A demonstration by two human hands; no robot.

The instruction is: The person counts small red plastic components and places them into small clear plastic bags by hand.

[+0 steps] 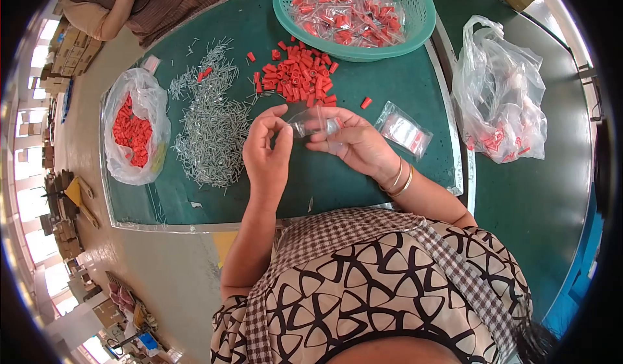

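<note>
Between my two hands is a small clear plastic bag with something red inside at its right end. My left hand pinches the bag's left end between thumb and fingers. The fingers of my right hand are closed round its right part. Just beyond my hands lies a pile of red plastic caps. A heap of metal screws or nails is spread left of my left hand. Right of my right hand, a stack of flat clear bags rests on the green table.
A green basket of filled bags stands at the table's far edge. An open plastic bag of red caps is at the left. Another plastic bag lies on the right-hand surface. Across the table is another person.
</note>
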